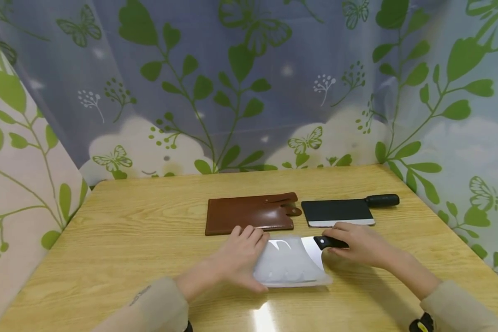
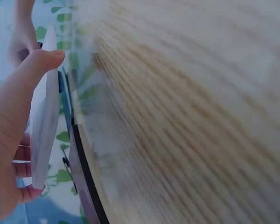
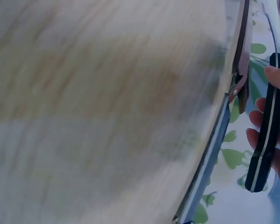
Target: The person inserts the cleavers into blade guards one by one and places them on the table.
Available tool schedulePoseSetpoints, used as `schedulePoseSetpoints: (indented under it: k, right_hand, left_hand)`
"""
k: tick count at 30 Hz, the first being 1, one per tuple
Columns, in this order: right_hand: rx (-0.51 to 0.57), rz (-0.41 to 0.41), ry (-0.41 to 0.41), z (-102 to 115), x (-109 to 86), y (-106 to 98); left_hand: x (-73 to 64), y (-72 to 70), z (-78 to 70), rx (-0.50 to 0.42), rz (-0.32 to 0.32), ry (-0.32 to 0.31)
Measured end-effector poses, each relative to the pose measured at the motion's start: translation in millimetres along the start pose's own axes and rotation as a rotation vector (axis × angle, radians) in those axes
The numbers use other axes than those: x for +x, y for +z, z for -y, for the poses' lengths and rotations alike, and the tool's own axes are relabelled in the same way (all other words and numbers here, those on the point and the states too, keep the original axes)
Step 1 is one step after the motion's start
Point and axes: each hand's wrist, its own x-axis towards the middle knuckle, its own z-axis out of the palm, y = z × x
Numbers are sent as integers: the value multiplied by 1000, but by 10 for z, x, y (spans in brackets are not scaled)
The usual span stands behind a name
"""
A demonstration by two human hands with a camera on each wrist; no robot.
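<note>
Cleaver held by its handle while the blade's white pouch is pinched

In the head view, the cleaver (image 1: 313,251) lies between the two grips, its handle held in the right hand (image 1: 361,242) and most of its blade inside a white pouch (image 1: 288,265). The pouch's left end is gripped by the left hand (image 1: 245,258), thumb along the near edge. Beyond that grip a brown sheath (image 1: 249,214) is seen; a dark knife (image 1: 336,212) lies just beyond the right hand. If the handle is twisted or drawn at a slant, the soft pouch could be nicked near the left thumb. The blade's tip and most of its outline are hidden inside.

In the left wrist view, the pouch is seen edge-on between thumb and fingers, apart from the table (image 2: 177,116). Should that pinch be loosened, the wrapped end could be dropped. The handle is mostly hidden by the hands.

In the right wrist view, the handle is held between thumb and fingertips, its butt left projecting; a loose hold could let the blade tilt. The hand is cut off by the frame.
</note>
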Motion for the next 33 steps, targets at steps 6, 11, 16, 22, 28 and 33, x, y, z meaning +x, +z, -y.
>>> schedulePoseSetpoints:
  k: [6, 11, 16, 22, 28, 33]
  right_hand:
    - [19, 71, 5, -38, -56, 51]
    - [39, 124, 27, -53, -69, 102]
    - [41, 154, 34, -62, -68, 148]
    - [-9, 159, -7, -54, -32, 204]
    - [-97, 193, -46, -34, -16, 241]
    - [-130, 206, -14, -5, -18, 256]
  left_hand:
    - [66, 54, -48, -26, 81, -5]
    - [93, 86, -74, -47, 138, -13]
    - [98, 119, -60, -41, 165, 0]
    - [85, 165, -28, -34, 188, 25]
    - [65, 183, -32, -97, 263, 16]
    - [65, 182, -26, -113, 285, 19]
